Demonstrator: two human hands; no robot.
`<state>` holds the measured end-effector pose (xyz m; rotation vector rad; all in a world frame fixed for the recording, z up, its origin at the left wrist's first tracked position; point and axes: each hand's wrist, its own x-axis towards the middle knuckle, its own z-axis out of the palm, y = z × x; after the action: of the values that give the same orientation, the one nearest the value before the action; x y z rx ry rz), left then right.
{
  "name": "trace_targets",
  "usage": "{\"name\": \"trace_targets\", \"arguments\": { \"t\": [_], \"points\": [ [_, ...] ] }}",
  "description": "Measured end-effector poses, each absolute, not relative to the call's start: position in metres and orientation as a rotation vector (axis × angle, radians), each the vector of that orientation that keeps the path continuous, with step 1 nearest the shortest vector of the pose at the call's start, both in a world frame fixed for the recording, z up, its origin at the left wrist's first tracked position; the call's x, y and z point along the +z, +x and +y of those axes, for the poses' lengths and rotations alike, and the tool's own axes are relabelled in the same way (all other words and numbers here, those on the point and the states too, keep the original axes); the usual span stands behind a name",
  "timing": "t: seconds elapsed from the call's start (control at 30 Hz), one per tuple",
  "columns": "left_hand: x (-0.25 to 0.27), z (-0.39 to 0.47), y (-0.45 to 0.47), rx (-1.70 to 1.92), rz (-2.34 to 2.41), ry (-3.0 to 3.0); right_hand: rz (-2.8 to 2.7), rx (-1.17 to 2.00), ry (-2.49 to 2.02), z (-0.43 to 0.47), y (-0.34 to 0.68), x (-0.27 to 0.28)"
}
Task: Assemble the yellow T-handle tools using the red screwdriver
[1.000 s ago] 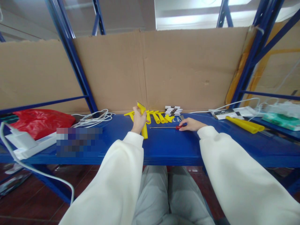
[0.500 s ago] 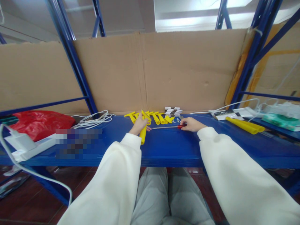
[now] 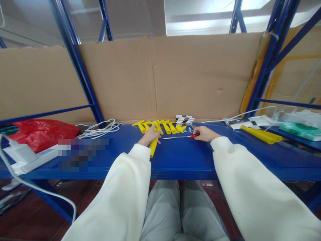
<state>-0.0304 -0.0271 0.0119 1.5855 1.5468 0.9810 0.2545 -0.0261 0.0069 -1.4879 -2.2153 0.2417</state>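
My left hand [image 3: 148,136] is closed around a yellow T-shaped plastic handle [image 3: 153,150], whose tube points toward me over the blue shelf. Its upper end shows above my fingers. In my right hand [image 3: 205,134] is a screwdriver [image 3: 177,137] with a red and black grip, lying nearly level. The long thin shaft points left, and its tip is close to my left fingers, apart from the yellow handle. Just behind my hands lie several more yellow T-shaped handles [image 3: 167,128] in a row. Small yellow pieces [image 3: 180,128] lie at that row's right end.
White strips with dark marks [image 3: 185,120] are stacked against the cardboard [image 3: 200,77]. Two yellow tubes [image 3: 262,135] lie at right near a green packet [image 3: 299,130]. On the left are coiled white cable [image 3: 107,127], a red bag [image 3: 47,132] and a power strip [image 3: 35,160]. Blue posts flank the shelf.
The yellow handle has turned in my left hand, its crosspiece now at a different angle and its lower end slightly nearer me. My right hand and the screwdriver have barely moved.
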Motion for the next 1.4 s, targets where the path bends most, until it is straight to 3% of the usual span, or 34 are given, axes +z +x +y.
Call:
{"name": "trace_targets", "arguments": {
  "t": [0.3, 1.4],
  "points": [
    [0.011, -0.027, -0.033, 0.913, 1.611, 1.714, -2.074, 0.095, -1.697, -0.025, 0.26, 0.006],
    [0.008, -0.031, -0.035, 0.906, 1.677, 1.863, -1.987, -0.02, -1.383, -0.015, 0.245, -0.008]
  ]
}}
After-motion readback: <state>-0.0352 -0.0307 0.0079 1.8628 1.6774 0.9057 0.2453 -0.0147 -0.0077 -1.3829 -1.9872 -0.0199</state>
